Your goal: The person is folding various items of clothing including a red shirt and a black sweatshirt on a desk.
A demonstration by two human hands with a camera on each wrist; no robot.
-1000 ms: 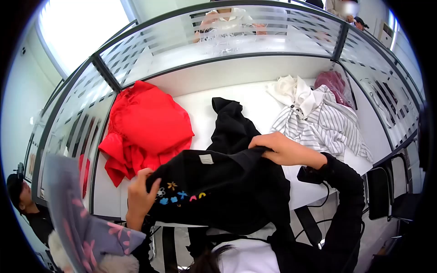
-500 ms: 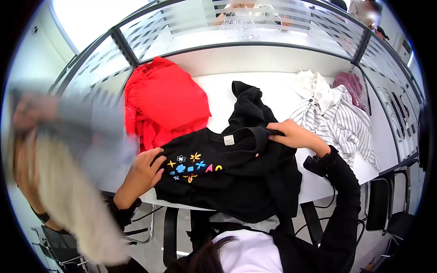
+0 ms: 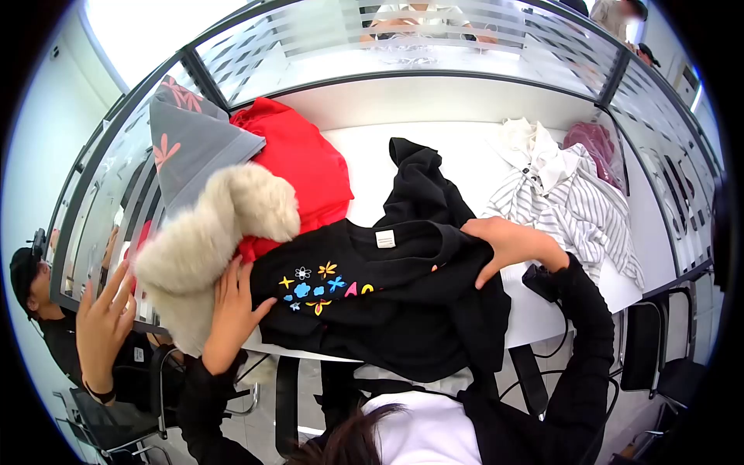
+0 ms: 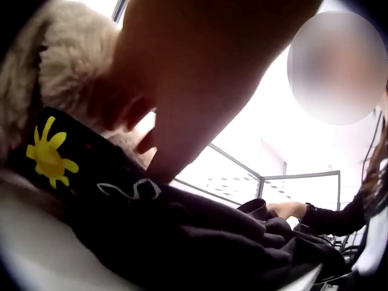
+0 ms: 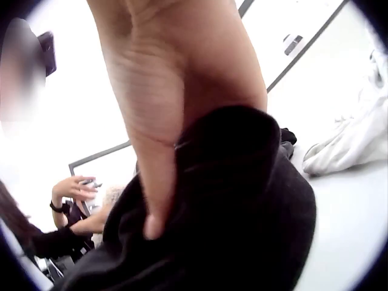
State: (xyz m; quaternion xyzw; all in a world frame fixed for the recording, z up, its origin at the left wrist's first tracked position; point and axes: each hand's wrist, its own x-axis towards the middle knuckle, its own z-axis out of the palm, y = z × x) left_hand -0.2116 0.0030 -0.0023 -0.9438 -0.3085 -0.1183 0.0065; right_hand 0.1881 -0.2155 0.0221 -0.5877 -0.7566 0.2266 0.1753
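Note:
A black T-shirt (image 3: 372, 302) with colourful flower prints and a white neck label lies spread on the table's near side. At its left edge rests my left hand (image 3: 232, 310), fingers extended, thumb on the fabric; the left wrist view shows the hand (image 4: 194, 79) above the dark cloth. My right hand (image 3: 513, 245) holds the shirt's right side, and in the right wrist view its thumb lies over the dark cloth (image 5: 236, 200) while the fingers are hidden behind it. Cream fur (image 3: 225, 232) touches or nearly touches my left fingers.
A grey cloth with pink shapes (image 3: 194, 147) lies against a red garment (image 3: 310, 163) at left. White and striped clothes (image 3: 573, 201) and a maroon bagged item (image 3: 593, 147) are at right. Another person's open hand (image 3: 105, 333) is at far left. Partitions (image 3: 434, 87) border the table (image 3: 353, 143).
The grey cloth and fur have moved from the far left onto the red garment, and the other person's hands have let go. My left fingers have straightened; the shirt lies flatter than a second ago.

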